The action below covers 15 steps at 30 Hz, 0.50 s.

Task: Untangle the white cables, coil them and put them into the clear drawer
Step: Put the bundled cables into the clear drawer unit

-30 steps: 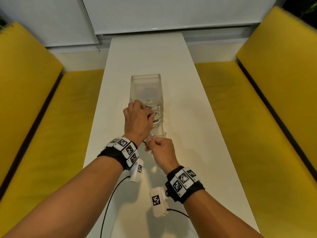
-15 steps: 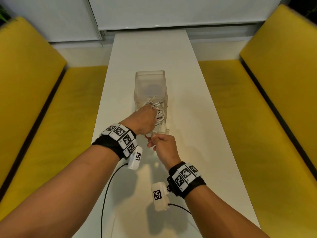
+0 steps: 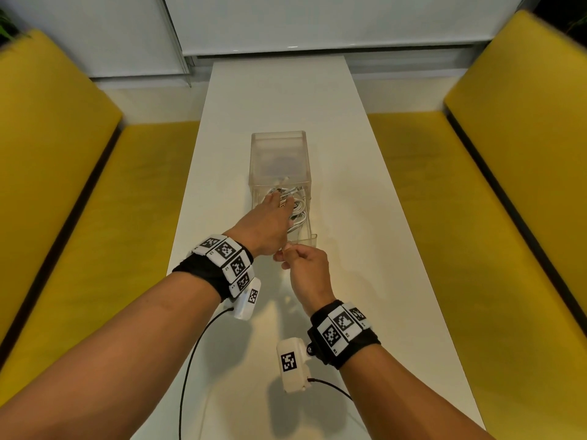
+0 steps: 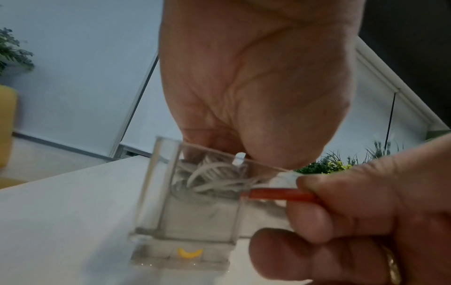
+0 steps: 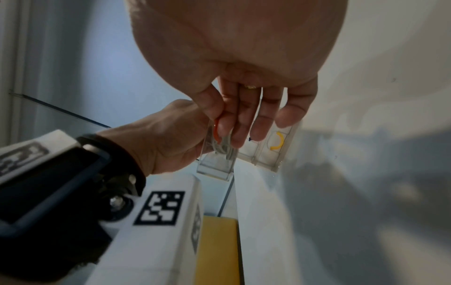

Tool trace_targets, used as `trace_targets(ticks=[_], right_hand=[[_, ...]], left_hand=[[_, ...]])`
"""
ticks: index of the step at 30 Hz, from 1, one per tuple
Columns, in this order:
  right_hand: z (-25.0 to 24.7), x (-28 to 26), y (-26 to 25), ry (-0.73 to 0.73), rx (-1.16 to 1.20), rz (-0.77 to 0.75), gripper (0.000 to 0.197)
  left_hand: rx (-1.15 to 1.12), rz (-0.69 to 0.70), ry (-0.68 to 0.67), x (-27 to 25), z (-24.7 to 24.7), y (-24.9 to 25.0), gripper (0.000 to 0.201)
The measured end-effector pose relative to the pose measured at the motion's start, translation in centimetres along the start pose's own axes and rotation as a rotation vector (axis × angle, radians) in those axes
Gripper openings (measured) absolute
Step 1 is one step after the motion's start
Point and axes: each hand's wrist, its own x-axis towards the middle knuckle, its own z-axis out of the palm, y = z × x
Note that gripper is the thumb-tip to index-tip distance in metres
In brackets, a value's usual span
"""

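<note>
Cables [image 3: 297,208], white and bundled, lie inside the pulled-out clear drawer [image 3: 309,241], which juts toward the person from a clear box [image 3: 279,160] standing near the middle of a long white table [image 3: 365,217]. The left hand [image 3: 266,225] reaches into the drawer from above with straight fingers pressed flat on the cables, covering most of the bundle in the head view. The right hand [image 3: 306,269] sits at the drawer's near end, thumb and forefinger pinching an orange-red handle [image 4: 278,194] on the drawer front; the other fingers are curled. In the left wrist view the cables [image 4: 214,179] show through the drawer's clear wall. A lower drawer front carries a yellow curved handle [image 5: 277,140]. Yellow benches [image 3: 95,201] run along both sides of the table, and white blinds [image 3: 317,23] hang at its far end.
</note>
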Motion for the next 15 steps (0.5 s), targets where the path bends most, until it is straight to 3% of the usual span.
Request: trace_targets(ticks=[15], right_hand=[[-0.5, 0.1, 0.0, 0.006, 0.083, 0.048, 0.032]], left_hand=[[-0.028, -0.007, -0.022, 0.4, 0.3, 0.4, 0.068]])
